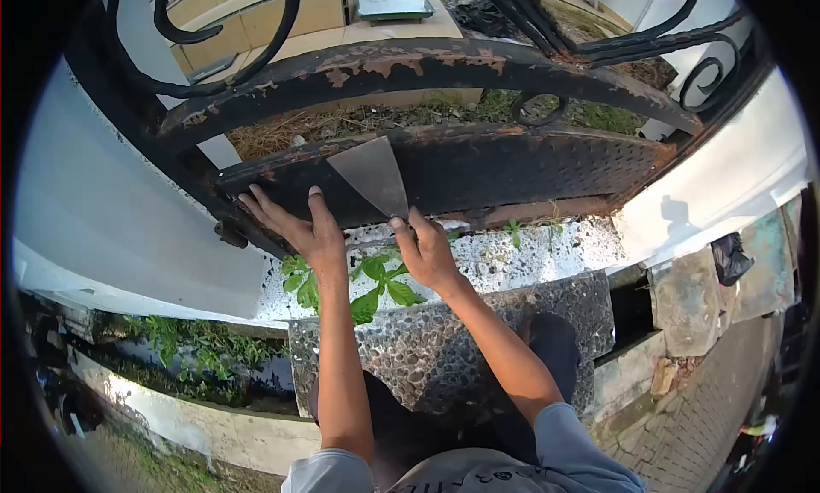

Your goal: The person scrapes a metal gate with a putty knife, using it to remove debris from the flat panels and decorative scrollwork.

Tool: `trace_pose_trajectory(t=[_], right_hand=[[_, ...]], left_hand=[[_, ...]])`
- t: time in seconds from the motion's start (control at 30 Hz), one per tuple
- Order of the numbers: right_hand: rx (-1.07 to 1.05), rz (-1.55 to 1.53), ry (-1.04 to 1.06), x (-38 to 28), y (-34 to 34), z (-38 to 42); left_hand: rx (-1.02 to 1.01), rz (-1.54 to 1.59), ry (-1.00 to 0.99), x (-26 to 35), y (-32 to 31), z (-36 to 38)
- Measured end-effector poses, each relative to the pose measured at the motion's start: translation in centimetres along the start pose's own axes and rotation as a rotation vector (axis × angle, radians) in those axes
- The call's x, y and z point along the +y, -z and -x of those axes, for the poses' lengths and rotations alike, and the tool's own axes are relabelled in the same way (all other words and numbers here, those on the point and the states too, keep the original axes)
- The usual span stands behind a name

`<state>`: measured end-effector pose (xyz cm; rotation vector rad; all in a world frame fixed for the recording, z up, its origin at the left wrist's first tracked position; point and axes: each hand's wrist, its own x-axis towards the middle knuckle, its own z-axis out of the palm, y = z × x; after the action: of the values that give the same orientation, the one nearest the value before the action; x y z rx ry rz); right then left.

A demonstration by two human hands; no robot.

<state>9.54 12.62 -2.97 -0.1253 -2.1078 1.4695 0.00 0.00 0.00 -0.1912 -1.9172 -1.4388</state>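
Note:
My right hand [424, 250] grips a scraper [373, 175] whose wide flat metal blade points up and lies over the black gate panel [478, 170]; its handle is hidden in my fingers. To the left, my left hand [306, 231] rests with fingers spread on the lower left part of the panel. Above the panel runs a curved metal bar [384, 70] of the gate, its black paint peeled to rusty brown in patches. Rust also marks the panel's top edge and right corner. Green leafy plants [373, 286] grow just below, between my forearms.
A pebbled slab [410, 356] lies beneath me, with a drainage ditch [248, 378] on the left. White walls [137, 211] flank the gate. Behind it, a paint tray [395, 4] with a brush sits on a tiled ledge. Black scrollwork [231, 83] curls above the bar.

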Motion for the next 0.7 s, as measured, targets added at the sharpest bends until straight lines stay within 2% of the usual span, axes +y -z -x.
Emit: trace_pose_trajectory(t=[0.03,0.07,0.1,0.13,0.27,0.3,0.5,0.6,0.7], right_hand=[[-0.122,0.089,0.03,-0.1,0.4,0.7],[-0.096,0.057,0.007,0.1,0.6,1.4],[-0.052,-0.01,-0.03,-0.1,0.9,2.0],[-0.004,-0.078,-0.064,0.1,1.0,2.8],[-0.147,0.034,-0.314,1.8,5.8,6.6],[-0.099,0.004,-0.234,1.5,6.1,7.2],[-0.116,0.037,-0.372,2.8,7.5,9.9],[-0.143,-0.005,-0.275,2.2,8.1,10.1],[-0.146,-0.116,-0.184,0.0,9.0,9.5]], left_hand=[[0.012,0.039,0.035,0.3,0.1,0.0],[0.023,0.08,0.072,0.4,0.0,0.0],[0.013,0.048,-0.016,0.8,0.5,-1.4],[0.017,0.04,-0.022,0.6,0.6,-1.2],[0.025,-0.034,-0.074,0.6,0.4,-0.5],[0.011,-0.055,-0.103,1.0,0.4,-0.4],[-0.068,-0.166,-0.294,3.2,-0.1,-0.3],[-0.086,-0.158,-0.253,3.8,-0.5,-0.3],[-0.017,-0.113,-0.13,3.4,-1.1,-0.1]])
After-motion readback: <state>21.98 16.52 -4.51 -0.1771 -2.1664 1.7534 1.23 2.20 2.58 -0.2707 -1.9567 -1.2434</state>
